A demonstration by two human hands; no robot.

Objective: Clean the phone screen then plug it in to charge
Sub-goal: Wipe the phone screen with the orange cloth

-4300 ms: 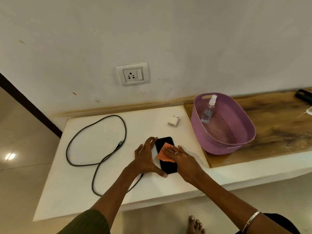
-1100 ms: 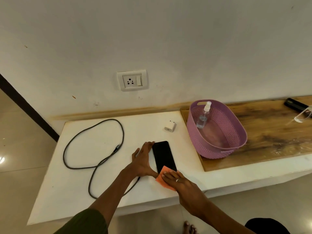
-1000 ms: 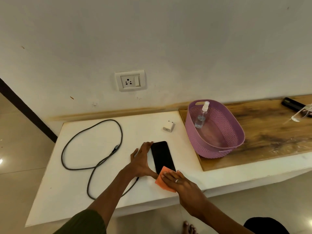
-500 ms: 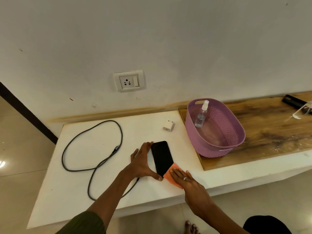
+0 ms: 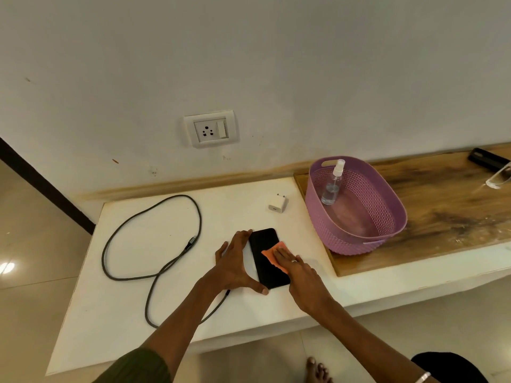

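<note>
Right of centre, the purple woven basket (image 5: 387, 217) holds only a clear spray bottle (image 5: 331, 186) leaning against its far wall. Lower centre, the black phone (image 5: 265, 244) lies flat, screen dark, on the white counter (image 5: 138, 299). The left hand (image 5: 235, 266) braces its left edge with spread fingers; the right hand (image 5: 298, 272) presses an orange cloth (image 5: 272, 255) onto the screen with straight fingers.

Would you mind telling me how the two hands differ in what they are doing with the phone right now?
The left hand braces the phone along its left edge, thumb at the near corner; the right hand lies on top of the screen. The left hand touches the phone bare; the right hand presses an orange cloth flat under straight fingers. Only the right hand wears a ring. Both rest low over the white table.
</note>
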